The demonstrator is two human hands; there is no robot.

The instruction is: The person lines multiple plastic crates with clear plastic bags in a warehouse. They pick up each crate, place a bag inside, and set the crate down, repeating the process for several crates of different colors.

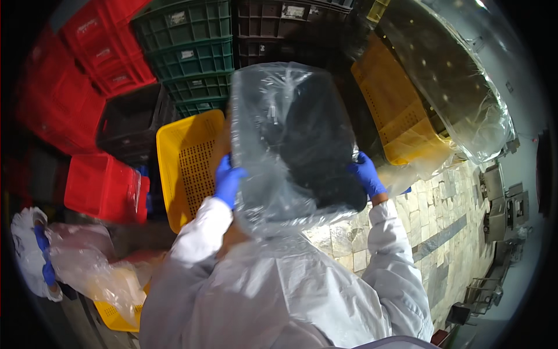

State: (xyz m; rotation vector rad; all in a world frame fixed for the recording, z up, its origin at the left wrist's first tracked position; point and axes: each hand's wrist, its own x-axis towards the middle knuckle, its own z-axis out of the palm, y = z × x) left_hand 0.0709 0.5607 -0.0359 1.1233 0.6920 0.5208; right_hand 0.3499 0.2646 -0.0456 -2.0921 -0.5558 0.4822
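My left hand (228, 182), in a blue glove, grips the left edge of a dark plastic crate (322, 131) that has a clear plastic bag or sheet (266, 183) over it. On the opposite edge, my right hand (367, 174), gloved in blue too, holds the crate and the film. The crate is in front of my chest, and the film hangs over its near rim. Behind my left hand, a yellow perforated basket (192, 174) stands tilted. What the crate rests on, if anything, is hidden.
Green crates (192, 56) and red crates (104, 48) stand stacked ahead and left, near a black crate (130, 109). A yellow basket (392, 104) with clear film stands right. At the lower left, a co-worker (30, 248) in blue gloves handles film. Stone-tiled floor (427, 218) lies right.
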